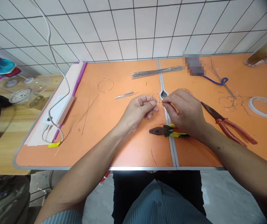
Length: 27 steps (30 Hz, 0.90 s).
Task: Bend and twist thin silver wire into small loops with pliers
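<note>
A thin wire [156, 94], bent in a small loop, is pinched between the fingertips of my left hand [139, 110]. My right hand [185, 109] closes thumb and forefinger on the same wire from the other side, the two hands almost meeting. Below the right hand lie combination pliers [158, 131] with yellow and green handles, partly covered by that hand. To its right rest long-nose pliers [219, 119] with red handles. Short cut wires [124, 95] lie in a small bunch beyond the left hand.
A bundle of long wires [156, 72] lies toward the wall. A wire ring [105, 85] and loose straight wires [86, 115] are at left, beside a white power strip [62, 113]. A tape roll [264, 106], tangled wire [231, 101] and a cup [261, 51] stand right.
</note>
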Motion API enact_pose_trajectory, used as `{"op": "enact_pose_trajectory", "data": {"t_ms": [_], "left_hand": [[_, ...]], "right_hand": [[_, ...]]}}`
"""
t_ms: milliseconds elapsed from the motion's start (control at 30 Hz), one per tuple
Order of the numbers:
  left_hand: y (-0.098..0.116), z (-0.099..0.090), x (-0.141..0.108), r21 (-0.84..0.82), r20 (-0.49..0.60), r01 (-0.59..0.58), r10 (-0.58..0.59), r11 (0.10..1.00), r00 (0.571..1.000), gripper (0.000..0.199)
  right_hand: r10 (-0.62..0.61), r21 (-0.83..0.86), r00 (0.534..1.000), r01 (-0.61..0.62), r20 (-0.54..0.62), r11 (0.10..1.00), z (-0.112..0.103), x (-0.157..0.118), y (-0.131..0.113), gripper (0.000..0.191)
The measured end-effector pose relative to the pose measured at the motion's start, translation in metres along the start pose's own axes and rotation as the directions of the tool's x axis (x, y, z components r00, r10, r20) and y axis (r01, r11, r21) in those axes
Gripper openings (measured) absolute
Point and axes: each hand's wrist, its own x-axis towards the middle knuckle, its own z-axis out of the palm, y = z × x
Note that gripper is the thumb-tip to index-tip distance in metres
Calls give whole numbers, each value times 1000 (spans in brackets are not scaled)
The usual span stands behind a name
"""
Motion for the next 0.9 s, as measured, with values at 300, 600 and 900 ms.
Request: {"op": "enact_pose_trajectory", "data": {"t_ms": [300,600,900], "left_hand": [[2,1,0,-7,-7,11,-12,1000,1000,10],[9,4,-1,45,-26,118,-117,992,993,16],[4,4,0,52,-11,91,-91,994,996,21]], "right_hand": [[-167,34,981,171,-101,985,3,2,13,19],[-204,73,974,211,-101,975,5,1,14,18],[-193,-24,979,192,-72,981,3,1,11,21]]}}
